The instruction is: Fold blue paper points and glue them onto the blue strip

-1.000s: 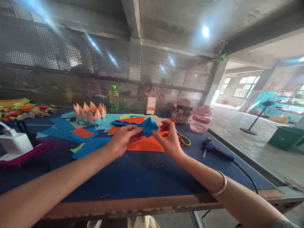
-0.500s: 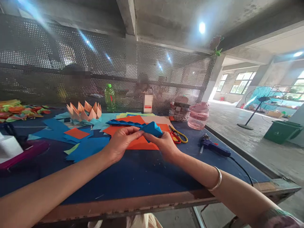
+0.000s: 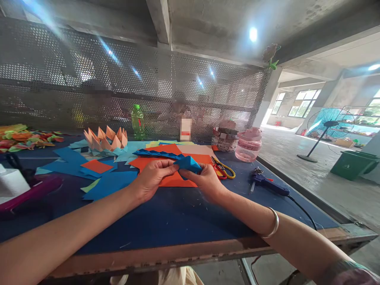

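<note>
A folded piece of blue paper [image 3: 190, 163] is pinched between both hands just above the table's dark blue top [image 3: 178, 217]. My left hand [image 3: 152, 178] grips its left end with thumb and fingers closed. My right hand [image 3: 204, 180], fingers curled, holds its right side. An orange sheet [image 3: 175, 180] lies flat under the hands. A folded blue strip [image 3: 157, 153] rests on the orange paper just behind them.
Scissors with yellow and red handles [image 3: 222, 169] and a blue glue gun [image 3: 268, 185] lie to the right. Behind stand a pink jar [image 3: 247, 149], a woven basket [image 3: 225, 139], a green bottle [image 3: 138, 122] and an orange paper crown [image 3: 105, 140]. Blue paper scraps [image 3: 101, 186] cover the left.
The blue paper was spread wider between my hands a second ago; now it is folded tighter and lower, with my right hand closed over it.
</note>
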The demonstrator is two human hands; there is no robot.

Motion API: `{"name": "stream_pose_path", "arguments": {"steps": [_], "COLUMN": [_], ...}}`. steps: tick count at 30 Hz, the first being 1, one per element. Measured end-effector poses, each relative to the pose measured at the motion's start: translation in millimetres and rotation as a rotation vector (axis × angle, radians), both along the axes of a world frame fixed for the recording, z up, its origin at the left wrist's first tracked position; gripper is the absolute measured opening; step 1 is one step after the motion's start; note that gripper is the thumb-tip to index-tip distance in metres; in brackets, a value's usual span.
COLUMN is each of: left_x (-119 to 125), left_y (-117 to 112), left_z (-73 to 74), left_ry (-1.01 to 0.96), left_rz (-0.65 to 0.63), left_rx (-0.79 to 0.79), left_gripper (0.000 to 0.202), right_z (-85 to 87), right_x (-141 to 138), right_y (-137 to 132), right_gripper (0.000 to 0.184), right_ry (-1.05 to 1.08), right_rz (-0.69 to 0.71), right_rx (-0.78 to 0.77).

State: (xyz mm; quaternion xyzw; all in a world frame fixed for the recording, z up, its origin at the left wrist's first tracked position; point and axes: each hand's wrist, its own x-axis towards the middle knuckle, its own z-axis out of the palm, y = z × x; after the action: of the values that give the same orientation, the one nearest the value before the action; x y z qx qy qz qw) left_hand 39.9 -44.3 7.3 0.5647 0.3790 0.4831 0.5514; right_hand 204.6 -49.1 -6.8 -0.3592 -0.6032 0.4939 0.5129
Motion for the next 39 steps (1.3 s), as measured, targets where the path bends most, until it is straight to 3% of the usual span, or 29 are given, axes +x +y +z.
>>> {"name": "stream_pose_path", "arguments": {"steps": [10,23,30,39], "left_x": [-2.4,-4.3,-6.5,-6.9], "left_y": [7.8,9.0,14.3,12.5], "left_z": [-5.1,-5.7,-5.3,-0.7], "left_ry": [0.035,0.105,0.049,0.007], "left_rz": [0.137,0.070,0.140,0.141], "left_rx": [-0.034,0.004,-0.049,-0.090], "left_gripper": [0.024,0.024,0.025,0.021], "right_z": [-8.7,-9.3,-5.3,-11.9], "right_x": [1.4,2.5,7.8,9.1], "right_y": [9.8,10.7,15.9,23.5], "right_gripper": [0.024,0.024,0.036,0.027], "right_ry": [-0.029,-0.072,0.005,-0.016], "right_rz": [-0.040,-0.012,-0.043,-0.029], "right_rx": [0.029,0.026,0.007,0.056]}}
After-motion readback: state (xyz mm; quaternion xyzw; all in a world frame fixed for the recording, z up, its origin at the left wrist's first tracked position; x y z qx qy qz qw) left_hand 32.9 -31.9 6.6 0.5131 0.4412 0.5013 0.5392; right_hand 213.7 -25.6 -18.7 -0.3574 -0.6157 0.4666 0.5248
